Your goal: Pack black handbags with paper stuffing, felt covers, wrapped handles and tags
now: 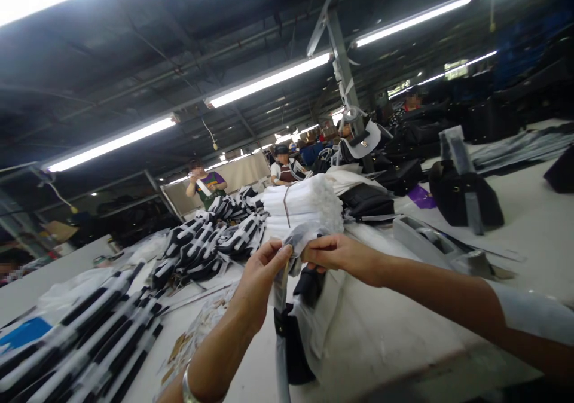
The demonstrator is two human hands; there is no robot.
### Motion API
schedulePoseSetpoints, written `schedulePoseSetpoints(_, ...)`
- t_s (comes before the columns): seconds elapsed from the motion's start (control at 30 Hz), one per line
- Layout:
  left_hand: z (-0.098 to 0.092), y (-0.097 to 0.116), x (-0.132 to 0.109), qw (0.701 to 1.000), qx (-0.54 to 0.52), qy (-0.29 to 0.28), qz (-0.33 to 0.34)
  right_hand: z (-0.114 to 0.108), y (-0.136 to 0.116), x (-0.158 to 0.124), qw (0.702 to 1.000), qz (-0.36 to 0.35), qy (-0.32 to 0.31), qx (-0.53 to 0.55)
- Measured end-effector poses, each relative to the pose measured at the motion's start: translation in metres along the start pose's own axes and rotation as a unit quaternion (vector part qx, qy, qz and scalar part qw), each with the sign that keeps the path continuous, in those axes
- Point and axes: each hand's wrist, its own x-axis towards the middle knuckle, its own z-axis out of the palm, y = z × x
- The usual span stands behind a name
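Note:
My left hand (260, 277) and my right hand (335, 252) both pinch the top edge of a thin clear plastic bag (309, 319) held up over the white table (403, 325). A black strap or bag piece (291, 343) hangs inside or behind the plastic, below my fingers. Just beyond my hands lies a tied bundle of white folded sheets (305, 207). A metal bracelet sits on my left wrist.
Piles of black-and-white striped straps (210, 235) and more striped pieces (85, 337) cover the left of the table. Black bags (464, 197) stand at the right. Other people (207, 183) work at the far end under strip lights.

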Motion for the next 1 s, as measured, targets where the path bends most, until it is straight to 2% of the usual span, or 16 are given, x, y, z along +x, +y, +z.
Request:
schedulePoseSetpoints(0.13,0.001,0.002,-0.001,1.0,-0.004,0.01,0.007,0.005,-0.006,-0.001,0.996,0.059,0.015,0.072)
schedulePoseSetpoints(0.27,-0.002,0.002,-0.001,1.0,0.001,0.014,0.011,0.012,-0.012,-0.007,0.987,0.082,0.037,0.135)
schedulePoseSetpoints(0.47,-0.002,-0.003,-0.002,0.999,0.013,-0.027,0.04,0.029,-0.016,-0.012,0.989,0.056,0.072,0.113)
schedulePoseSetpoints(0.6,0.004,-0.004,-0.005,0.998,0.031,-0.016,0.061,0.037,-0.011,-0.011,0.986,0.033,0.106,0.121)
schedulePoseSetpoints(0.8,0.013,-0.012,-0.006,0.999,0.006,0.026,0.03,0.043,-0.007,-0.016,0.981,0.019,0.139,0.135)
schedulePoseSetpoints(1.0,0.021,-0.018,-0.01,0.999,-0.029,0.02,0.011,0.039,-0.007,-0.023,0.985,-0.006,0.13,0.113)
